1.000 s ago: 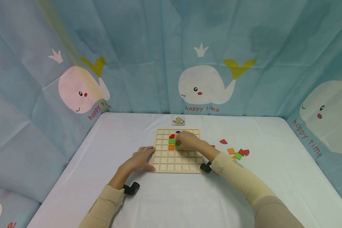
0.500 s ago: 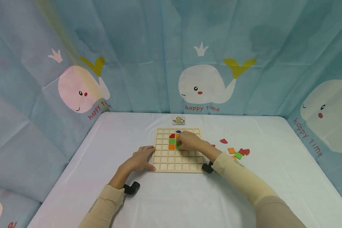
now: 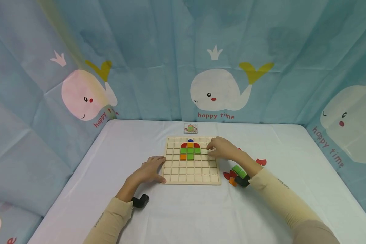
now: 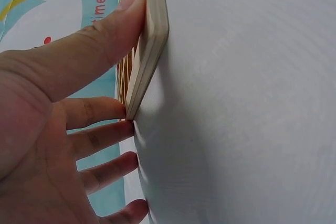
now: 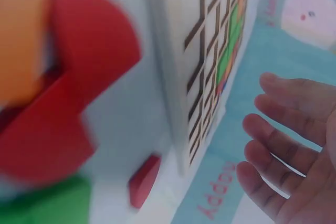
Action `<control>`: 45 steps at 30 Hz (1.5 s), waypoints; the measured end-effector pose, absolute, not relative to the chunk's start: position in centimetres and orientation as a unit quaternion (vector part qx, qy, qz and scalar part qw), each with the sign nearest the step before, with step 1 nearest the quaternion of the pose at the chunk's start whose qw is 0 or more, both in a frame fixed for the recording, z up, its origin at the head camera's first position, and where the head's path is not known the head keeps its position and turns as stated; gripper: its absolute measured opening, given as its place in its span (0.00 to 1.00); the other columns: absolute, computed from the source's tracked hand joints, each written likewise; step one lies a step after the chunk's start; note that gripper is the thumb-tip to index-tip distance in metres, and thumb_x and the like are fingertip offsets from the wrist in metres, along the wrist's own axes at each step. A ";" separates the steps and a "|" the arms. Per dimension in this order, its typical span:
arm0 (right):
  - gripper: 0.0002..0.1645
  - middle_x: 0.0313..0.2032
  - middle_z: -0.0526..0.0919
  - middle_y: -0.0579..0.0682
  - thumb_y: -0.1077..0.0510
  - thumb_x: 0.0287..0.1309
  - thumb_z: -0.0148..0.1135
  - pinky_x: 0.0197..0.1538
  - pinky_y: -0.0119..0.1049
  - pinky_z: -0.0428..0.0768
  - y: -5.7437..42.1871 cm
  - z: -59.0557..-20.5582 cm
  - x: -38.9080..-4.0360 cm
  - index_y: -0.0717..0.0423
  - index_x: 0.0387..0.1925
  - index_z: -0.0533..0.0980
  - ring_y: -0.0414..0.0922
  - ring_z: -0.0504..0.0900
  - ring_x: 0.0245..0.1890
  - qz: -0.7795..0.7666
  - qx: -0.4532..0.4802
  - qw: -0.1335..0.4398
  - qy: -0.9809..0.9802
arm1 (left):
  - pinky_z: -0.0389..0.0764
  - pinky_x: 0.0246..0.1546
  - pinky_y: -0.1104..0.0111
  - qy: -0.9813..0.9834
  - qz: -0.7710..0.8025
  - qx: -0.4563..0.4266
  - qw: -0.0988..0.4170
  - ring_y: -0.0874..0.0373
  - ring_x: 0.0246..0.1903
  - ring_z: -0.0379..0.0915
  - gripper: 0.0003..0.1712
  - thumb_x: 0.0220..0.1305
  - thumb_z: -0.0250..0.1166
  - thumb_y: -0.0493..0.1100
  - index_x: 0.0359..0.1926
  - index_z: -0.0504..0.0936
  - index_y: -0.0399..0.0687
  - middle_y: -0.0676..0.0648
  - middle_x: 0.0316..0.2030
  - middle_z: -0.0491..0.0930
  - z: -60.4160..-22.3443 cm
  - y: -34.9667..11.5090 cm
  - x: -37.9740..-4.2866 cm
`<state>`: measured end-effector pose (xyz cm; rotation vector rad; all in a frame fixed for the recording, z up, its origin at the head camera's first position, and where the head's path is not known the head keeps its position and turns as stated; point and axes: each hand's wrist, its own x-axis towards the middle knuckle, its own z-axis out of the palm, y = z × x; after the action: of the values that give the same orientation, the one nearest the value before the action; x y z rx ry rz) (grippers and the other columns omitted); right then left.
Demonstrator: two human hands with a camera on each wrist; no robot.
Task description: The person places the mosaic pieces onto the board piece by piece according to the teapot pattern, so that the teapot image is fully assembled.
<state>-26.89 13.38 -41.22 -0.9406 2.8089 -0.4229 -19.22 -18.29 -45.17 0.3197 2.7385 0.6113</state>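
A wooden grid board (image 3: 190,171) lies on the white table. Flat tiles sit in its upper middle: a blue half-round (image 3: 190,140), red quarter-rounds, orange squares and several green squares (image 3: 190,156). My left hand (image 3: 150,170) rests at the board's left side, thumb on its edge near the front corner and straight, spread fingertips touching the side. Over the board's right edge hovers my right hand (image 3: 222,148), fingers loosely bent and apart; the right wrist view shows nothing between them.
Loose red, green and orange tiles (image 3: 232,181) lie right of the board, partly hidden by the right wrist camera. Two red tiles (image 3: 261,162) lie farther right. Behind the board is a small pattern card (image 3: 190,128). A blue whale-print curtain (image 3: 158,67) surrounds the table.
My right hand has drawn back to the right from the board's middle, uncovering green tiles and a red quarter-round. Some loose tiles on the right now lie nearer the board's front corner. The left hand stays.
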 end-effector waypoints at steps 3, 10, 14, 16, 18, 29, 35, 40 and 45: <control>0.13 0.39 0.83 0.51 0.56 0.57 0.67 0.50 0.45 0.79 15.0 -41.2 -26.7 0.58 0.42 0.85 0.49 0.78 0.43 -0.146 -0.297 0.069 0.941 | 0.57 0.65 0.36 0.957 0.215 0.112 0.159 0.37 0.71 0.51 0.53 0.46 0.78 0.48 0.71 0.63 0.40 0.38 0.72 0.60 -45.1 -18.3 -19.2; 0.13 0.39 0.84 0.51 0.57 0.56 0.68 0.49 0.45 0.81 18.5 -41.7 -26.1 0.57 0.43 0.85 0.48 0.78 0.42 -0.172 -0.229 0.092 0.954 | 0.57 0.65 0.36 0.957 0.216 0.117 0.157 0.37 0.71 0.51 0.53 0.46 0.78 0.48 0.71 0.63 0.39 0.38 0.72 0.59 -45.1 -18.4 -19.2; 0.14 0.41 0.84 0.52 0.56 0.58 0.67 0.48 0.44 0.82 20.6 -42.1 -25.8 0.57 0.45 0.84 0.48 0.78 0.43 -0.175 -0.205 0.107 0.957 | 0.57 0.65 0.37 0.957 0.214 0.118 0.158 0.37 0.71 0.51 0.53 0.46 0.78 0.48 0.71 0.63 0.39 0.38 0.72 0.59 -45.2 -18.5 -19.3; 0.15 0.42 0.84 0.53 0.56 0.58 0.66 0.45 0.42 0.83 21.6 -42.4 -25.7 0.57 0.46 0.84 0.48 0.78 0.41 -0.178 -0.192 0.118 0.958 | 0.57 0.66 0.37 0.957 0.211 0.117 0.159 0.37 0.72 0.51 0.53 0.46 0.78 0.48 0.71 0.62 0.39 0.38 0.72 0.59 -45.3 -18.5 -19.3; 0.15 0.42 0.84 0.53 0.57 0.58 0.65 0.45 0.41 0.83 22.5 -42.7 -25.5 0.58 0.46 0.84 0.47 0.78 0.40 -0.179 -0.183 0.127 0.958 | 0.57 0.66 0.37 0.957 0.211 0.117 0.161 0.37 0.72 0.51 0.54 0.46 0.78 0.48 0.71 0.62 0.39 0.38 0.72 0.59 -45.2 -18.5 -19.3; 0.12 0.35 0.83 0.52 0.62 0.52 0.70 0.43 0.40 0.82 25.4 -43.5 -24.9 0.62 0.40 0.85 0.46 0.74 0.34 -0.142 -0.197 0.116 0.963 | 0.57 0.65 0.36 0.957 0.210 0.117 0.160 0.37 0.72 0.51 0.53 0.46 0.78 0.48 0.71 0.63 0.39 0.38 0.72 0.59 -45.3 -18.4 -19.4; 0.12 0.35 0.82 0.51 0.62 0.52 0.70 0.42 0.38 0.83 25.6 -43.9 -24.9 0.60 0.40 0.85 0.45 0.74 0.34 -0.130 -0.195 0.115 0.965 | 0.57 0.65 0.36 0.958 0.208 0.114 0.161 0.37 0.72 0.51 0.54 0.46 0.78 0.48 0.71 0.62 0.39 0.38 0.72 0.59 -45.5 -18.4 -19.5; 0.11 0.34 0.81 0.51 0.62 0.52 0.71 0.42 0.39 0.82 25.4 -43.8 -24.9 0.60 0.39 0.85 0.45 0.74 0.34 -0.123 -0.203 0.110 0.965 | 0.57 0.65 0.35 0.958 0.209 0.112 0.161 0.37 0.72 0.50 0.54 0.46 0.78 0.48 0.71 0.62 0.40 0.38 0.72 0.59 -45.5 -18.5 -19.4; 0.13 0.35 0.81 0.50 0.61 0.52 0.71 0.40 0.37 0.82 24.6 -43.4 -24.8 0.60 0.41 0.84 0.44 0.74 0.34 -0.134 -0.196 0.109 0.965 | 0.57 0.65 0.36 0.959 0.206 0.113 0.160 0.37 0.72 0.51 0.54 0.46 0.78 0.49 0.71 0.62 0.39 0.38 0.72 0.59 -45.5 -18.5 -19.4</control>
<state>-24.83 24.63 -43.40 -0.5761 2.8390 -0.3930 -19.44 -18.46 -45.48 0.3234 2.7386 0.5872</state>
